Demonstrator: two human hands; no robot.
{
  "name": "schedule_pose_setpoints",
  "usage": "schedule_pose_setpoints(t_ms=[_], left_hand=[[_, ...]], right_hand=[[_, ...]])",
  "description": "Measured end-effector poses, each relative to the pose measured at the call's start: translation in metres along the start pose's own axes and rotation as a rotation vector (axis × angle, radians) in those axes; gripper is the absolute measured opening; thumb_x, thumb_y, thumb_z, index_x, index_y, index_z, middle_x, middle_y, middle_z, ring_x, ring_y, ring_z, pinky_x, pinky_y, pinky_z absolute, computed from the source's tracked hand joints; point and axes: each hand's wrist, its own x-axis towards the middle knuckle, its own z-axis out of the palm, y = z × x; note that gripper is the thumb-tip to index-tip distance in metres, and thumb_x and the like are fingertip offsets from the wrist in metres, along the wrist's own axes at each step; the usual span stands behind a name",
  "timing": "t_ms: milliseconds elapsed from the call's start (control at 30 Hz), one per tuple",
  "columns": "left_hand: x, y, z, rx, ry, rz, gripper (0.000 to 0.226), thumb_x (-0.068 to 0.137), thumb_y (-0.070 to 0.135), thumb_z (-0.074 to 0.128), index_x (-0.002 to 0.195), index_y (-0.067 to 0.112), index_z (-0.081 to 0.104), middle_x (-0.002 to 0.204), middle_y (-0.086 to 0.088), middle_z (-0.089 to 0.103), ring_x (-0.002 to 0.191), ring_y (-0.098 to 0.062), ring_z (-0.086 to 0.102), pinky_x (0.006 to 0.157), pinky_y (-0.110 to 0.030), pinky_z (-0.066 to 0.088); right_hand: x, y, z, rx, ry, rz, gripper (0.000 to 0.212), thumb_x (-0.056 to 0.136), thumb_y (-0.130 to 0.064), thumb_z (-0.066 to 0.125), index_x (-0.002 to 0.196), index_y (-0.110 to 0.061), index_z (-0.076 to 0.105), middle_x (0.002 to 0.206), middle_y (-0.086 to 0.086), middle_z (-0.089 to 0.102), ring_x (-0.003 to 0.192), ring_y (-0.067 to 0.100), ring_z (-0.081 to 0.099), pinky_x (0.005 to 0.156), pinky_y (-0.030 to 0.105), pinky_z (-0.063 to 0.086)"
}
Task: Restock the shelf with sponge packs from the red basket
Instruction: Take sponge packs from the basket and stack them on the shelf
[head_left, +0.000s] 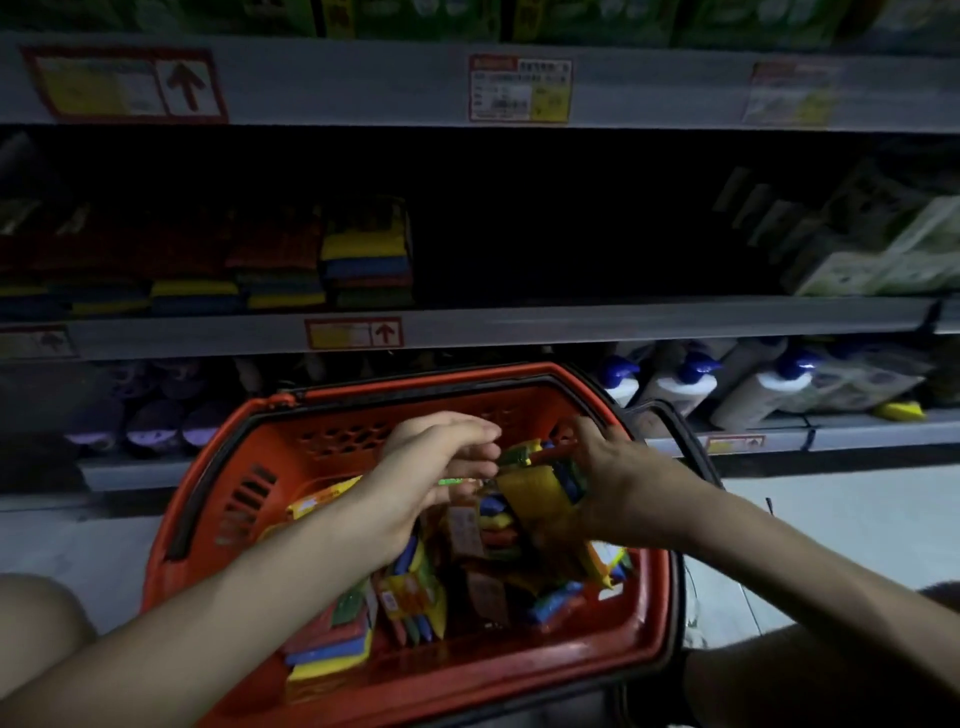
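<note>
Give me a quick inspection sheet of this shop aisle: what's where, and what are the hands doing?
Surface: middle shelf, with stacked sponges at its left; the stretch right of them is too dark to read.
Job's things: red basket in front of the person, holding many sponge packs; one lifted pack is above them.
Clutter: nothing seen.
Grips: right hand grips the lifted pack; left hand is at its edge, hold unclear.
Cables: nothing seen.
Surroundings: blue-capped bottles on the lower shelf, pale packs at the right, price labels, pale floor.
</note>
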Motion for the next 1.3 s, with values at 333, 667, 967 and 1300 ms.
schedule_pose_setpoints(t_ms=[333, 667, 967, 1300], left_hand=[[0.019, -0.007, -0.012, 0.773, -0.265, 0.486, 0.104, 0.076, 0.037, 0.09, 0.157, 0.047, 0.026, 0.156, 0.019, 0.034, 0.142, 0.005, 0.034, 0.109, -0.014, 0.035], [0.02, 0.009, -0.03, 0.145, -0.158, 0.507, 0.103, 0.049, 0.029, 0.097, 0.141, 0.024, 0.052, 0.132, -0.007, 0.065, 0.113, -0.021, 0.071, 0.088, -0.036, 0.061], [-0.002, 0.015, -0.032, 0.182, 0.02, 0.741, 0.081, 0.06, 0.018, 0.1, 0.127, 0.021, 0.056, 0.119, -0.002, 0.07, 0.109, -0.024, 0.072, 0.082, -0.033, 0.062], [-0.009, 0.01, -0.023, 0.091, 0.112, 0.788, 0.082, 0.063, 0.016, 0.098, 0.131, 0.022, 0.052, 0.122, -0.001, 0.068, 0.113, -0.025, 0.071, 0.086, -0.038, 0.062]], right_hand=[[-0.006, 0.0, -0.006, 0.128, 0.137, -0.22, 0.068, 0.065, -0.048, 0.082, 0.114, -0.026, 0.041, 0.108, -0.007, 0.045, 0.097, 0.014, 0.051, 0.066, 0.02, 0.04], [-0.02, 0.005, -0.043, 0.803, 0.335, -0.5, 0.074, 0.077, -0.019, 0.089, 0.139, -0.032, 0.052, 0.13, -0.017, 0.063, 0.115, 0.002, 0.065, 0.084, 0.016, 0.057], [-0.035, -0.002, -0.033, 0.97, 0.481, -0.476, 0.087, 0.081, -0.045, 0.082, 0.153, -0.051, 0.033, 0.148, -0.036, 0.045, 0.133, -0.014, 0.046, 0.102, 0.013, 0.044], [-0.042, -0.029, -0.007, 1.187, 0.457, -0.504, 0.08, 0.083, -0.031, 0.071, 0.151, -0.053, 0.036, 0.138, -0.027, 0.061, 0.13, 0.0, 0.057, 0.099, 0.031, 0.049]])
